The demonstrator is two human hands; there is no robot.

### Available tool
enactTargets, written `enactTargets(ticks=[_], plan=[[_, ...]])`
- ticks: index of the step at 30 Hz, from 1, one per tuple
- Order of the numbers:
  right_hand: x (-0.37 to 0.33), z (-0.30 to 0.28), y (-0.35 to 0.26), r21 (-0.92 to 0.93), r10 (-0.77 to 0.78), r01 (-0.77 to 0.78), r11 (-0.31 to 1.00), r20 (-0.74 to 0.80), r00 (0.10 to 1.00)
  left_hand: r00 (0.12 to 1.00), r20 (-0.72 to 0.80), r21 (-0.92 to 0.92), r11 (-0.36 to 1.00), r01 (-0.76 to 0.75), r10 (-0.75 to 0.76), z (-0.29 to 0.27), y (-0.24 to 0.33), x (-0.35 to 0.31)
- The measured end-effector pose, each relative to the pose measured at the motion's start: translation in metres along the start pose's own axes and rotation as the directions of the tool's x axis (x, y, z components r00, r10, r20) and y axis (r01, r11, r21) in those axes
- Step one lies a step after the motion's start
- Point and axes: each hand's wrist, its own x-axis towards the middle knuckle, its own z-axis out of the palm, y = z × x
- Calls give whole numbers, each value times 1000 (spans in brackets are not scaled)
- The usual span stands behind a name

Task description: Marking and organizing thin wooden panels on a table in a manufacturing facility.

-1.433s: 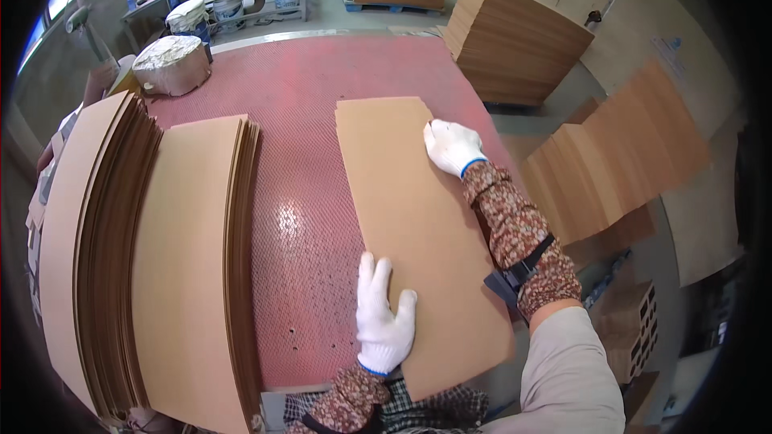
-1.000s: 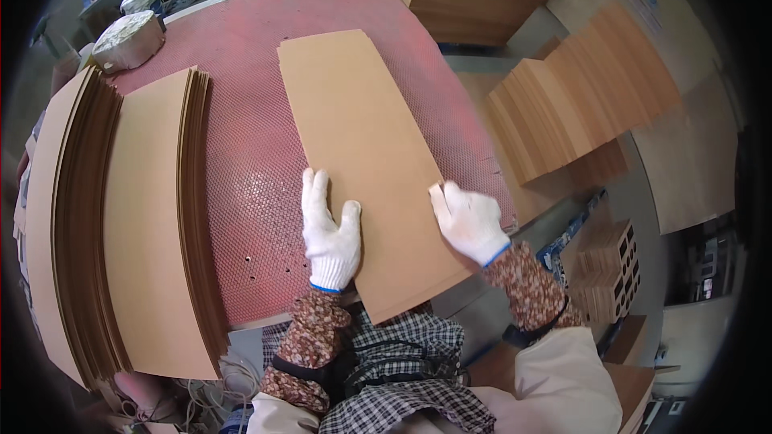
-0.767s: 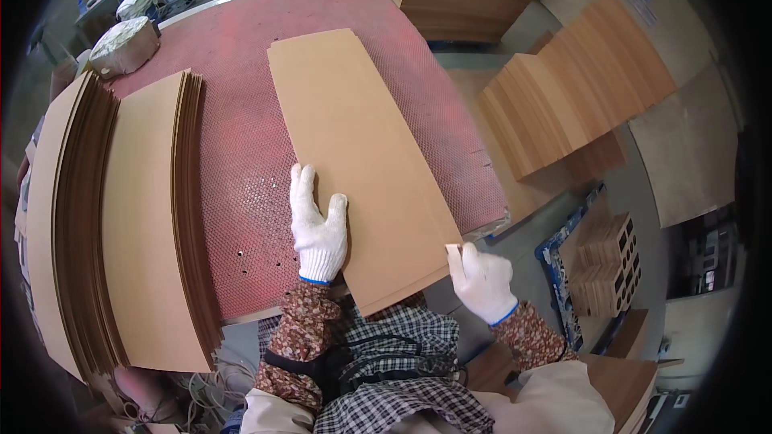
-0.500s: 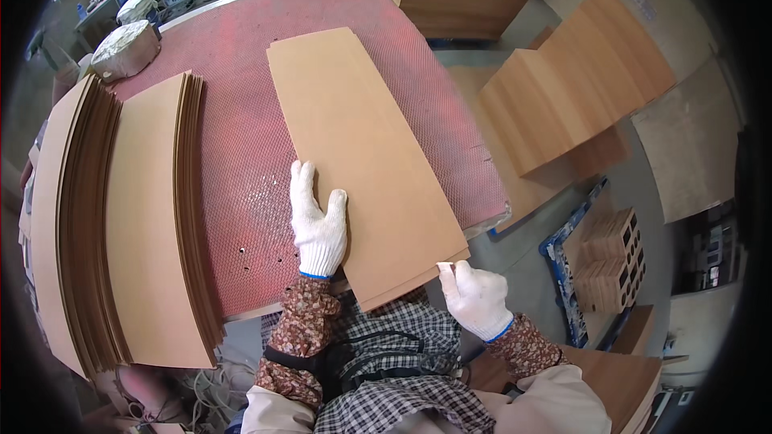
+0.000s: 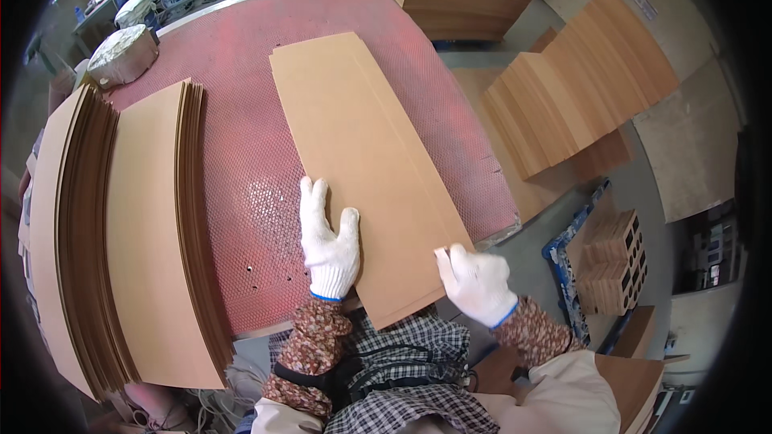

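Note:
A short stack of long tan thin boards (image 5: 362, 169) lies slightly askew on the pink table, its near end overhanging the edge. My left hand (image 5: 331, 253), in a white knit glove, rests at the stack's left edge with fingers extended and the thumb spread apart over the top. At the right edge, near the close corner, is my gloved right hand (image 5: 476, 281). Its fingers are curled in and pinched, with a small pale tip showing at the thumb. What they hold, if anything, is too small to make out.
Two tall piles of similar boards, an outer pile (image 5: 56, 225) and an inner pile (image 5: 149, 217), stand at the left of the pink mesh-patterned table (image 5: 249, 185). A silvery wrapped round drum (image 5: 122, 56) sits behind them. Wood panels (image 5: 579, 88) and a blue pallet (image 5: 567, 273) are on the right.
My right hand has moved up the stack's right edge from the near corner. The view has shifted slightly, and my left hand remains at the left edge.

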Motion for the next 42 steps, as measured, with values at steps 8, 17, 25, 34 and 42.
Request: enactTargets(ticks=[8, 17, 25, 34, 42], plan=[[168, 65, 46, -38, 22, -22, 999, -2, 1000, 1000, 3, 33, 999, -9, 9, 3, 12, -1], [358, 84, 59, 6, 150, -152, 988, 131, 980, 1000, 13, 74, 997, -18, 17, 3, 12, -9], [453, 84, 69, -3, 138, -141, 990, 220, 966, 999, 3, 41, 998, -52, 52, 1, 16, -10], [468, 76, 62, -27, 127, -125, 992, 319, 939, 999, -7, 62, 997, -43, 44, 2, 18, -8], [375, 84, 45, -68, 180, -170, 983, 195, 964, 999, -18, 60, 997, -39, 40, -6, 5, 6]])
